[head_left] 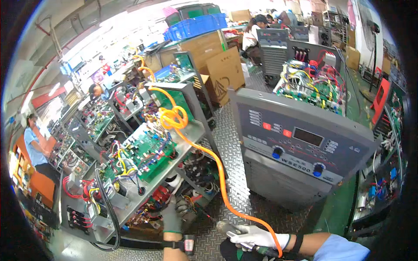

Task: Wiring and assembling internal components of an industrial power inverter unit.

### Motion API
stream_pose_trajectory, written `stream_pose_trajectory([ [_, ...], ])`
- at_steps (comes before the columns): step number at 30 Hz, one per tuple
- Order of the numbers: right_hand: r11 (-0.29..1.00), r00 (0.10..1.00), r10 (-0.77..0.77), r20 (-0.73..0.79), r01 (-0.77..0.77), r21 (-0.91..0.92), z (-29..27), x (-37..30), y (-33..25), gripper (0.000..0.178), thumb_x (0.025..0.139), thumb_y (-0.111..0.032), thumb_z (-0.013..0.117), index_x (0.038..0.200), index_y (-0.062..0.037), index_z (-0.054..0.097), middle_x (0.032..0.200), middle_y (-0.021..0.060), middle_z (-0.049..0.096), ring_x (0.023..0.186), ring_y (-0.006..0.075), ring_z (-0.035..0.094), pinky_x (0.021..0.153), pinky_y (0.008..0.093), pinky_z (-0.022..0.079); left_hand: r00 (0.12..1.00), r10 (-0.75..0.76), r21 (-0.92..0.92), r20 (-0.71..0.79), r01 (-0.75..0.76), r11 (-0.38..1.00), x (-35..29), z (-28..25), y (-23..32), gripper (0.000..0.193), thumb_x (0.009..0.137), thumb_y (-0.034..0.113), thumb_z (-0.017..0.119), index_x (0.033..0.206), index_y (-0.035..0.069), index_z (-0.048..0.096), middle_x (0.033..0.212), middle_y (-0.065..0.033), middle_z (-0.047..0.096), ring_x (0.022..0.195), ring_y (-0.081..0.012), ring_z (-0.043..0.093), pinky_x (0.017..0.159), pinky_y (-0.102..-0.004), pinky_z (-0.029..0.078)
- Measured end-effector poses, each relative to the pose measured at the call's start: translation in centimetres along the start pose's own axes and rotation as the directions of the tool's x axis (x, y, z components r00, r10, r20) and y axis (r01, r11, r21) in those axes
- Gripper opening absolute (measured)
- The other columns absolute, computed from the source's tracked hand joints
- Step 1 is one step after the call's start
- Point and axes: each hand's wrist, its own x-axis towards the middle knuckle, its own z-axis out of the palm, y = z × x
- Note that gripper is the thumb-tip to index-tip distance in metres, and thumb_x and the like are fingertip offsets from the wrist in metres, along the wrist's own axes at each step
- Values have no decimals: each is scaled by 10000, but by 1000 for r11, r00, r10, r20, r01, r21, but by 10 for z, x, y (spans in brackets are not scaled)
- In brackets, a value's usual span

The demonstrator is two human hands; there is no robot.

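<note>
My right hand [254, 236], in a white glove, is closed around a dark, slim air tool with a metal front part; its exact kind is hard to make out. An orange air hose [221, 169] runs from a coil over the left machine down to this hand. My left hand [171, 216], in a grey glove, reaches into the lower bay of the open machine [163, 196], next to red parts and wires. Its fingertips are partly hidden there. Above it, a green circuit board [150, 152] with many wires lies on the machine's metal shelf.
Right of my hands stands a grey machine with a control panel [300, 141], its wired inside open at the top. More open machines line the left. A cardboard sheet [224, 74] leans behind, near a blue bin [198, 27]. A person [37, 143] stands far left; others work at the back.
</note>
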Motion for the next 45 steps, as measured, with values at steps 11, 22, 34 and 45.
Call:
stream_pose_trajectory([
  [11, 978, 823, 149, 549, -203, 38, 47, 6, -22, 456, 899, -552, 488, 970, -112, 586, 666, -30, 519, 522, 66, 508, 440, 196, 405, 729, 168, 737, 664, -675, 18, -178, -50, 7, 439, 703, 209, 695, 1098, 75, 558, 986, -178, 612, 938, -347, 589, 792, -397, 468],
  [22, 913, 859, -363, 361, 406, -49, 112, 25, -13, 918, 844, -403, 654, 1457, 6, 108, 1429, 192, 321, 1294, 229, 368, 1078, 377, 288, 912, 388, 308, 131, -410, 859, -227, -57, 2, 525, 731, 263, 773, 1152, 32, 562, 961, -169, 649, 873, -254, 649, 715, -342, 499],
  [34, 549, 518, -827, -219, 828, -113, 114, -38, -144, 338, 864, -289, 527, 996, 21, 558, 737, 112, 622, 570, 188, 576, 568, 318, 474, 330, 681, 672, 654, -667, -322, -238, -71, 122, 428, 681, 205, 714, 1059, 84, 552, 923, -75, 572, 944, -305, 548, 911, -404, 432],
  [45, 740, 712, -667, -218, 603, -298, 70, 25, -201, 314, 849, -224, 618, 1088, -42, 526, 894, 62, 640, 587, 157, 597, 521, 298, 510, 365, 755, 705, 544, 289, -648, -130, -211, 248, 338, 688, 126, 573, 1023, 81, 577, 1097, -113, 542, 1125, -306, 464, 974, -421, 334],
])
